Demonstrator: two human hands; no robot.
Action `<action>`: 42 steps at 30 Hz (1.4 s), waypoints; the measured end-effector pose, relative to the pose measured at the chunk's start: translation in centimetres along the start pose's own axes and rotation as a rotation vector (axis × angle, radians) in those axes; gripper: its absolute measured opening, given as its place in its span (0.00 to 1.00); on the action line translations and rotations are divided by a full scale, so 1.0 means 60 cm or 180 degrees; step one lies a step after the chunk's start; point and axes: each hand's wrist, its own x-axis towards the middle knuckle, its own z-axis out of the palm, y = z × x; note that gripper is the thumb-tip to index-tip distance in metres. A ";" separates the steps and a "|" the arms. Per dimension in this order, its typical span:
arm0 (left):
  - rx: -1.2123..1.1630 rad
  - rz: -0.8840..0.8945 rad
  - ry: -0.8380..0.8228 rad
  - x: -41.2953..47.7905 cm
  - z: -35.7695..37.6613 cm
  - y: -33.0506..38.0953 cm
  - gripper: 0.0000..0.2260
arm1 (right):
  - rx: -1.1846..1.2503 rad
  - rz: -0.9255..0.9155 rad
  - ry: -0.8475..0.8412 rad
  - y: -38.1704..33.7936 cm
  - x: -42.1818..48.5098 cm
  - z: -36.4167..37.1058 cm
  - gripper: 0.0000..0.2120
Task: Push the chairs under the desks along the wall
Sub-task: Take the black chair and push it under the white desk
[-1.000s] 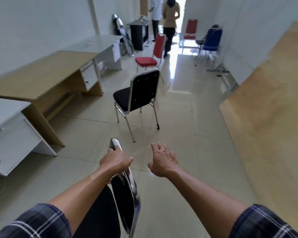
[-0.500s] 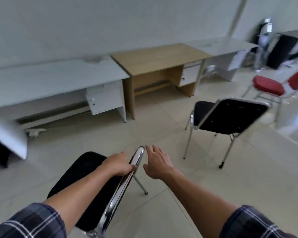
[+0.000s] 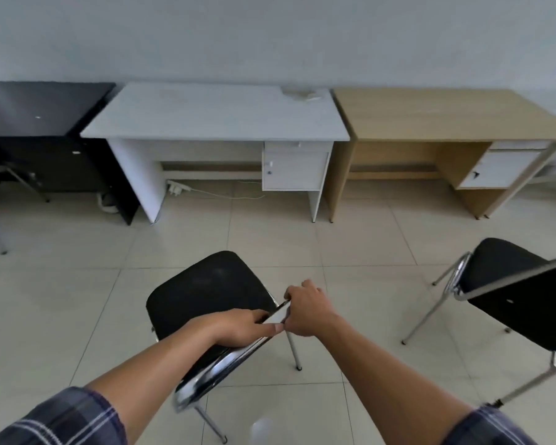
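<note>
Black chair (image 3: 206, 293) backrest gripped by left hand (image 3: 238, 327), right hand (image 3: 305, 311).

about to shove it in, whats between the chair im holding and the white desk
In the head view, only bare floor tiles lie between the held chair and the white desk; a power strip sits under it.

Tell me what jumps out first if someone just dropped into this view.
Both hands, the left hand and the right hand, grip the top of a black chair's backrest low in the middle, its seat facing the white desk at the wall. A wooden desk stands to the right, with a second black chair out on the floor before it.
</note>
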 end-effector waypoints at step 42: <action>-0.7271 -0.2339 0.3923 -0.062 0.125 -0.049 0.17 | 0.5748 0.2099 -0.1666 0.027 0.035 -0.017 0.17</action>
